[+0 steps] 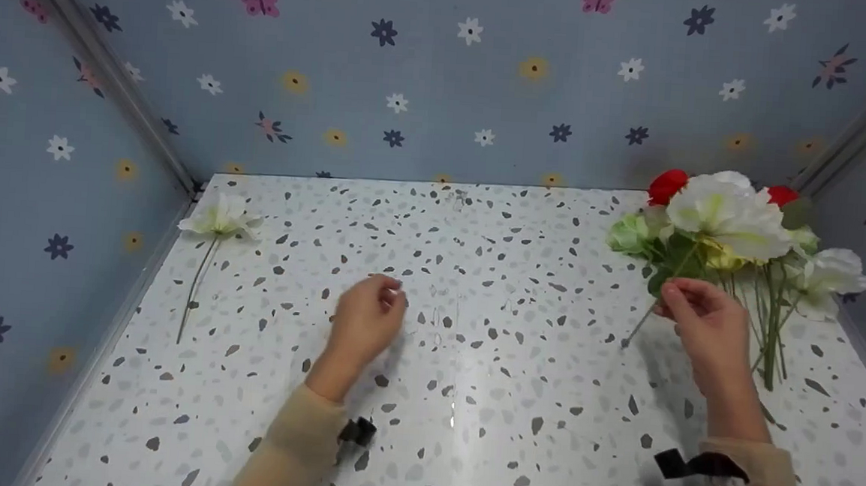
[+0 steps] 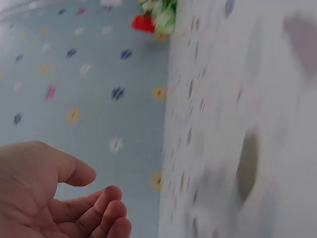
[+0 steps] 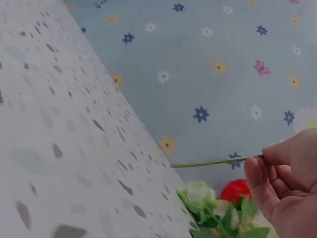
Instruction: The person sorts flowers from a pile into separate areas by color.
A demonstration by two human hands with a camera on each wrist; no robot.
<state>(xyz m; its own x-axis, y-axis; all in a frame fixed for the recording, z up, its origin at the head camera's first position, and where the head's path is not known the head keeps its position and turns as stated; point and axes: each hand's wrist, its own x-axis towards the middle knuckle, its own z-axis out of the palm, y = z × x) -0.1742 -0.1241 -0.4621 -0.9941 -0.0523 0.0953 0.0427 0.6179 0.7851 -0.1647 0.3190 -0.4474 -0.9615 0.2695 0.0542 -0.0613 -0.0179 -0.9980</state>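
Note:
My right hand (image 1: 710, 327) pinches the thin green stem (image 3: 213, 162) of a white artificial flower (image 1: 728, 212) between thumb and fingertips. The flower's head stands in front of a bunch of flowers at the right, and the stem's lower end points down and left. Over the middle of the table, my left hand (image 1: 370, 314) holds nothing, its fingers loosely curled as the left wrist view shows. A single white flower (image 1: 222, 219) with a long stem lies at the far left, apart from both hands.
The bunch at the right includes red flowers (image 1: 667, 187), a pale green flower (image 1: 631, 235), another white flower (image 1: 833, 279) and several green stems (image 1: 771, 339). Patterned blue panels (image 1: 443, 71) wall in the speckled white table (image 1: 469, 395) at the back and sides.

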